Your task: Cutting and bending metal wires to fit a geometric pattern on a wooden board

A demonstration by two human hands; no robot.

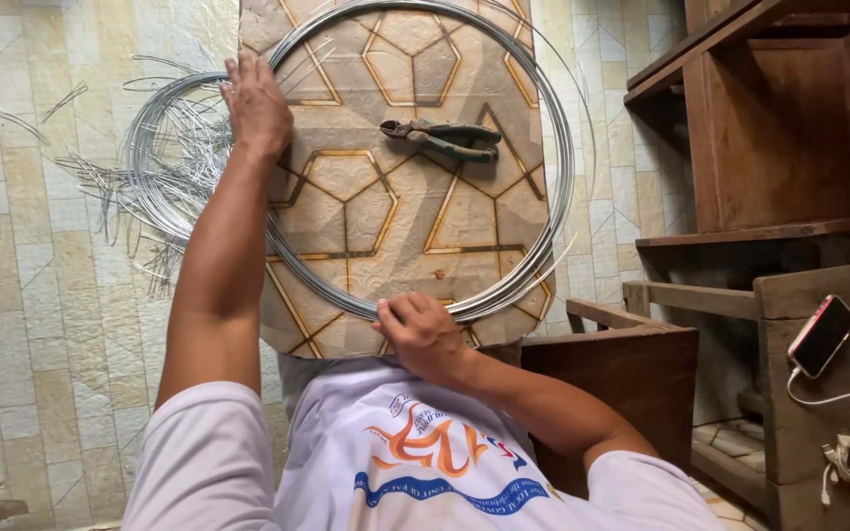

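The person's left arm stretches far and straight, bare from the short white sleeve, the left hand [256, 106] lying palm down with fingers pointing away. The right arm bends at the elbow and angles in from the right; the right hand [421, 334] sits near the body, knuckles up, fingers curled tight.
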